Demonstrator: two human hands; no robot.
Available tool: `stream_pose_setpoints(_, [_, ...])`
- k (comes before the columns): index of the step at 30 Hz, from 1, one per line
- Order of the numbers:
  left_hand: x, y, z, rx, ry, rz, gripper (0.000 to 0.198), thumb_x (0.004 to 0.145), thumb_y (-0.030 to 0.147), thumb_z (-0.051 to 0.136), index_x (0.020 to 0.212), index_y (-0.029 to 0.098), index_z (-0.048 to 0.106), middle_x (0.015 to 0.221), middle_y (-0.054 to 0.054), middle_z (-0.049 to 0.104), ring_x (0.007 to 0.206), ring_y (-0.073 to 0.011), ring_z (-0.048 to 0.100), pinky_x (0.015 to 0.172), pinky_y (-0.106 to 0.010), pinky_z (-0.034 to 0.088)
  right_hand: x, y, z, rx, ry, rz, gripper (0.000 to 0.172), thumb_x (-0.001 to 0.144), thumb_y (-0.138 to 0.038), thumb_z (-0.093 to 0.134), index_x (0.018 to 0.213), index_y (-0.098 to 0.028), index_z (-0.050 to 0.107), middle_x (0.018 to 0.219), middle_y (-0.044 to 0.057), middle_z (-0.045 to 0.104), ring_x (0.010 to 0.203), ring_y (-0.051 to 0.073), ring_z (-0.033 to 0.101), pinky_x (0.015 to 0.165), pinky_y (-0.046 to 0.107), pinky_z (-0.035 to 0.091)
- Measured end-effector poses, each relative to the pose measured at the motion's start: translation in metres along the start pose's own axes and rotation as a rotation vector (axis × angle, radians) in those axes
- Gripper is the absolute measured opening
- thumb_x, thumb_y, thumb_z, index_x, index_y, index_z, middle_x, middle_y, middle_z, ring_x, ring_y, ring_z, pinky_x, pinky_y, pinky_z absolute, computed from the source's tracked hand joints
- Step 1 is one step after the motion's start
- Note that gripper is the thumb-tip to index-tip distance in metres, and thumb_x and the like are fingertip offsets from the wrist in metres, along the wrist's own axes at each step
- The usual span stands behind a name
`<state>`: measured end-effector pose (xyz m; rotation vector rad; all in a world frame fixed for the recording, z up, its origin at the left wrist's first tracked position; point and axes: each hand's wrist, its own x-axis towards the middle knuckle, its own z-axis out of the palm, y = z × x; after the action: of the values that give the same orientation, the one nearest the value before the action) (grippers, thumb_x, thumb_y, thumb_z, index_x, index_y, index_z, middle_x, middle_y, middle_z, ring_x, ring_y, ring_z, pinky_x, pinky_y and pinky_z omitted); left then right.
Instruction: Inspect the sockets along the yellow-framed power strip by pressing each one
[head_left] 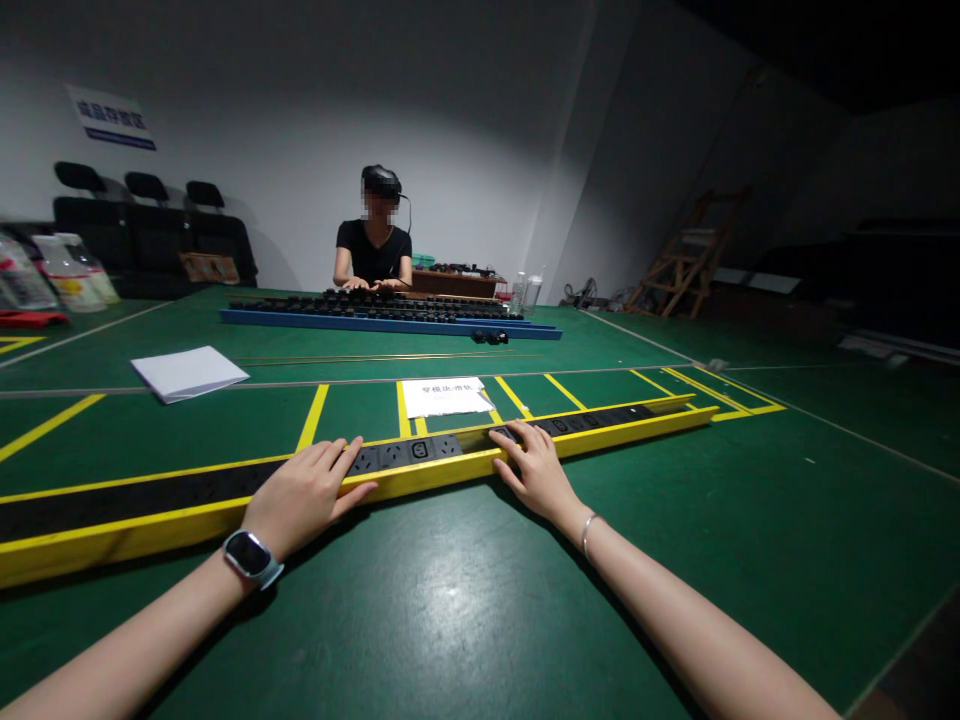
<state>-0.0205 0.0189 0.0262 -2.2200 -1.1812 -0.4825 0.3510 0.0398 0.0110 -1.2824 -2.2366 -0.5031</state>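
A long yellow rail [435, 476] lies across the table, its channel lined with black socket modules [394, 455]. Over the left part of it is my left hand [306, 492], closed across the channel with its fingers on the modules and its thumb along the front wall. My right hand [536, 470] reaches over the rail further right. Its bent fingers press on a socket module [501, 433], and its thumb lies by the front wall. Between my hands a short gap shows in the row of modules. More socket modules [577, 422] sit to the right.
Behind the rail are a printed white sign [445, 397] and a folded white paper [187, 373]. Across the green table [750, 520] a person [373, 250] works at blue rails [360, 324] with many black parts. Bottles [71, 272] stand at the far left.
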Motion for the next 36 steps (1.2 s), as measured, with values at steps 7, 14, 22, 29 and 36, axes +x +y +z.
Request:
stream_pose_setpoints(7, [-0.0004, -0.0002, -0.0002, -0.014, -0.006, -0.012, 0.067, 0.090, 0.060, 0.039, 0.131, 0.009, 0.054, 0.114, -0.020, 0.067, 0.101, -0.0301, 0.065, 0.086, -0.045, 0.050, -0.0005, -0.0001, 0.0002, -0.001, -0.006, 0.006, 0.041, 0.095, -0.038, 0.049, 0.135, -0.026, 0.052, 0.133, 0.013, 0.050, 0.128, 0.028, 0.042, 0.107, 0.049, 0.032])
stream_pose_setpoints(14, [0.0001, 0.0000, -0.0013, -0.087, -0.007, -0.040, 0.067, 0.090, 0.061, 0.038, 0.131, 0.010, 0.054, 0.114, -0.020, 0.067, 0.102, -0.0311, 0.065, 0.086, -0.047, 0.051, 0.0001, 0.0001, 0.0001, 0.000, 0.001, 0.005, 0.042, 0.095, -0.037, 0.049, 0.135, -0.027, 0.052, 0.133, 0.012, 0.050, 0.128, 0.028, 0.042, 0.107, 0.049, 0.032])
stream_pose_setpoints(22, [0.0005, 0.0007, -0.0021, -0.073, -0.020, -0.039, 0.068, 0.089, 0.060, 0.039, 0.131, 0.009, 0.054, 0.114, -0.021, 0.067, 0.103, -0.0312, 0.064, 0.087, -0.046, 0.050, -0.0002, 0.0004, 0.0003, 0.008, 0.002, 0.005, 0.042, 0.095, -0.037, 0.049, 0.135, -0.027, 0.052, 0.133, 0.012, 0.050, 0.128, 0.028, 0.041, 0.107, 0.049, 0.031])
stream_pose_setpoints(29, [-0.0006, 0.0002, -0.0017, -0.025, -0.015, -0.020, 0.067, 0.089, 0.060, 0.040, 0.130, 0.009, 0.054, 0.114, -0.020, 0.067, 0.102, -0.0306, 0.065, 0.087, -0.044, 0.050, -0.0002, 0.0010, 0.0014, 0.011, 0.005, 0.004, 0.041, 0.095, -0.037, 0.049, 0.135, -0.027, 0.052, 0.133, 0.012, 0.050, 0.128, 0.028, 0.041, 0.107, 0.050, 0.031])
stream_pose_setpoints(36, [0.0003, 0.0004, -0.0022, -0.060, -0.020, -0.027, 0.068, 0.089, 0.060, 0.040, 0.131, 0.008, 0.054, 0.114, -0.021, 0.067, 0.102, -0.0321, 0.065, 0.086, -0.047, 0.051, -0.0005, 0.0008, 0.0011, 0.009, 0.006, 0.004, 0.041, 0.095, -0.038, 0.049, 0.134, -0.027, 0.052, 0.133, 0.012, 0.050, 0.128, 0.028, 0.042, 0.107, 0.050, 0.032])
